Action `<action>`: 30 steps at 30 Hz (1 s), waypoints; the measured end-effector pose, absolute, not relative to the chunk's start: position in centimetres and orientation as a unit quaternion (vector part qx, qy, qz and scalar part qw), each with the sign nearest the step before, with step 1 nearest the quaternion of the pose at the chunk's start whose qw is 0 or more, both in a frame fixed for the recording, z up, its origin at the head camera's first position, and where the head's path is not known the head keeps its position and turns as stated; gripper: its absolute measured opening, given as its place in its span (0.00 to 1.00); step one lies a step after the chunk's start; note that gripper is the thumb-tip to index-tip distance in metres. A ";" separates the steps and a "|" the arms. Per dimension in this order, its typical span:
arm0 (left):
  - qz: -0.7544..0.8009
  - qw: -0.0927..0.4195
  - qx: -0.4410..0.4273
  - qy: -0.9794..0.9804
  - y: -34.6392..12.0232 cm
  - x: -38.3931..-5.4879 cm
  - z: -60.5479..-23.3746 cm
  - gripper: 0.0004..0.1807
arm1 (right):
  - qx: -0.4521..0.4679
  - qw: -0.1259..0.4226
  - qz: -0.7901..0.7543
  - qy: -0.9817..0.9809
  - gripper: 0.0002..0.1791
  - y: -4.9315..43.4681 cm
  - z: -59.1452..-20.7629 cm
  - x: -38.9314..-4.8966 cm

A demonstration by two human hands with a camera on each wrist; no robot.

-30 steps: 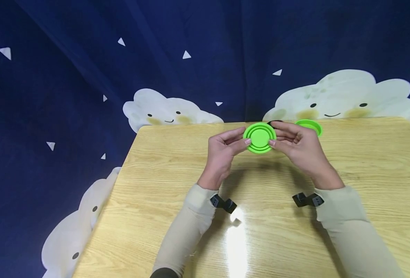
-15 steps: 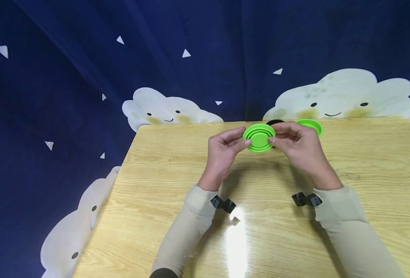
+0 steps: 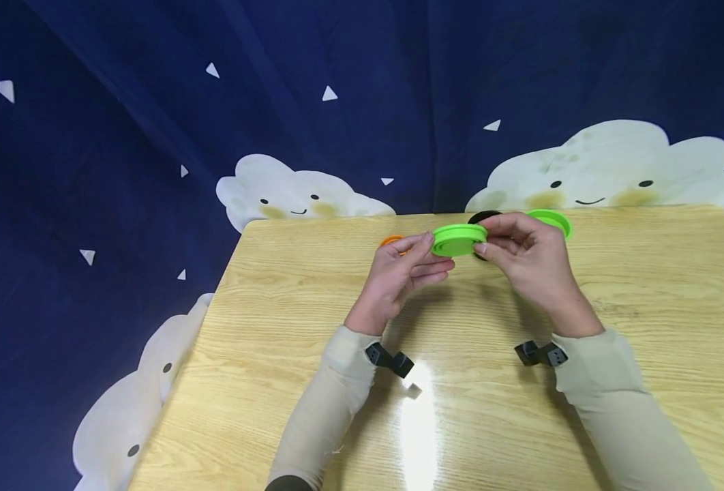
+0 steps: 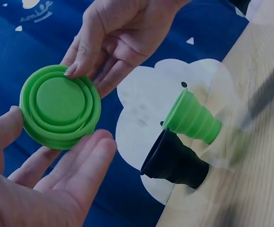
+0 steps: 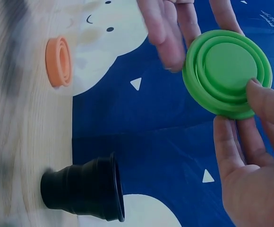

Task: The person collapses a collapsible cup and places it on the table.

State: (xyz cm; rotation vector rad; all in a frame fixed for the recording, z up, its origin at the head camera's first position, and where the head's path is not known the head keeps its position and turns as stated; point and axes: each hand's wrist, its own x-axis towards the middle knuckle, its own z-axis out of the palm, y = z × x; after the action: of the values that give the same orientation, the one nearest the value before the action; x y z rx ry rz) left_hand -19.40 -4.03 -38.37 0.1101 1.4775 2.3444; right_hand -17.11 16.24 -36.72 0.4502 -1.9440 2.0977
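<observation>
A bright green collapsible cup (image 3: 458, 232), folded flat into rings, is held up above the far part of the table. My right hand (image 3: 534, 252) pinches its right edge, thumb on the ringed face and fingers behind. At the opposite edge is my left hand (image 3: 395, 276), its thumb tip at the rim and its other fingers loosely extended below. In the left wrist view the folded cup (image 4: 60, 100) shows its concentric rings, and the left fingers (image 4: 87, 165) lie along its lower edge. The right thumb (image 5: 269, 101) presses near the rim in the right wrist view.
Behind my right hand stand an expanded black cup (image 4: 175, 161) and an expanded green cup (image 4: 193, 118). A folded orange cup (image 5: 59, 61) is on the table beyond my left hand. A dark blue curtain (image 3: 350, 41) with clouds hangs at the table's far edge.
The green cup has tipped from facing me to nearly edge-on. My left hand has loosened its pinch and spread its fingers below, uncovering the orange cup. My right hand keeps its pinch.
</observation>
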 end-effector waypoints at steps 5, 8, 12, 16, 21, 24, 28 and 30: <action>0.839 0.178 0.048 0.512 -3.9 -19.4 -38.5 0.21 | 0.163 0.140 0.712 -0.668 0.18 16.1 -35.9 -16.7; 0.843 0.147 0.055 0.515 -3.8 -19.4 -38.6 0.20 | 0.167 0.149 0.692 -0.686 0.19 16.0 -35.3 -16.5; 0.849 0.098 0.055 0.517 -3.7 -19.4 -38.8 0.19 | 0.156 0.138 0.659 -0.722 0.21 15.9 -35.0 -16.1; 0.847 0.048 0.056 0.527 -3.5 -19.5 -39.1 0.21 | 0.137 0.129 0.634 -0.750 0.23 15.7 -35.0 -16.1; 0.799 -0.014 0.067 0.597 -3.5 -19.5 -39.1 0.24 | 0.119 0.119 0.606 -0.777 0.28 15.4 -35.5 -16.3; 0.781 -0.028 0.077 0.619 -3.6 -19.4 -38.8 0.24 | 0.123 0.125 0.584 -0.793 0.31 15.4 -36.5 -17.0; 0.752 -0.049 0.098 0.650 -3.7 -19.1 -37.8 0.24 | 0.134 0.144 0.540 -0.818 0.33 15.3 -38.1 -18.0; 0.732 -0.061 0.107 0.670 -3.8 -19.0 -37.4 0.24 | 0.132 0.153 0.517 -0.832 0.34 15.2 -38.5 -18.3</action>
State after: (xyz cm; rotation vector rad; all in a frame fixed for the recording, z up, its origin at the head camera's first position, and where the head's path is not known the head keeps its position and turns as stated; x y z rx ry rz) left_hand -18.97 -3.79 -37.41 0.3496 2.1912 2.3943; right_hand -18.34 15.16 -38.53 0.3777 -2.3846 1.4833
